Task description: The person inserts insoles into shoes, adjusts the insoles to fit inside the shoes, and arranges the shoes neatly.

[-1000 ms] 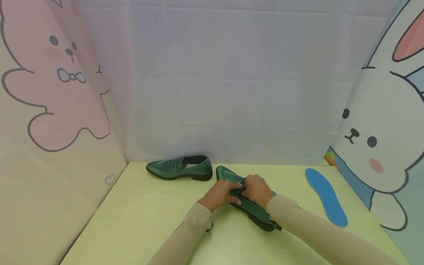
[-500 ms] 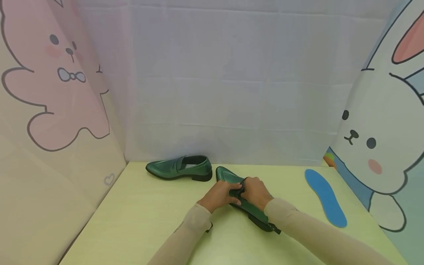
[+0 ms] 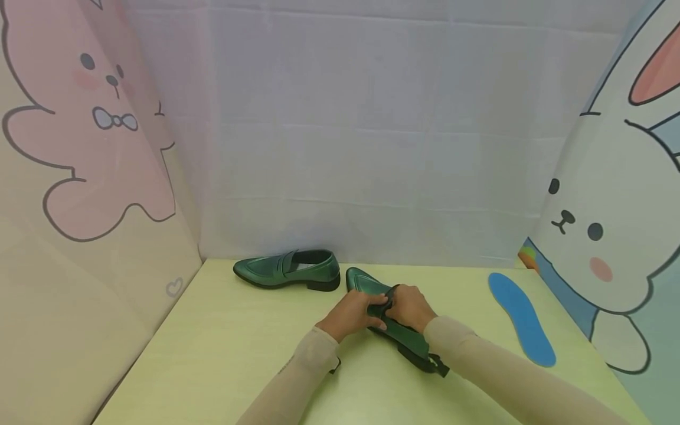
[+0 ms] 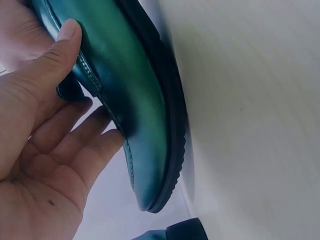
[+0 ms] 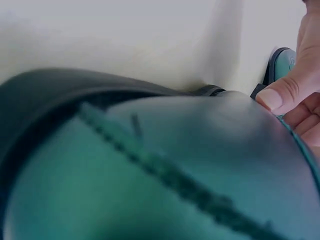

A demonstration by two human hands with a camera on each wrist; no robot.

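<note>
A green loafer (image 3: pixel 408 339) lies slanted on the table, toe toward the back. My left hand (image 3: pixel 347 316) grips it around the front of its opening; in the left wrist view, the thumb (image 4: pixel 69 42) lies over the upper and the other fingers are on the far side. My right hand (image 3: pixel 410 308) reaches down into the opening, bent at the knuckles, with its fingertips hidden inside, so I cannot tell what they hold. Close up in the right wrist view, the loafer's green heel (image 5: pixel 210 145) fills the lower part.
A second green loafer (image 3: pixel 289 268) stands at the back left, toe to the left. On the right of the pale yellow table (image 3: pixel 212 354) lies a blue insole (image 3: pixel 523 319). A white cloth (image 3: pixel 361 147) hangs behind, with printed cloths on both sides.
A small blue patch by my right wrist, seen a second ago, is out of sight now. My right forearm has shifted very slightly left; the left hand stays in place.
</note>
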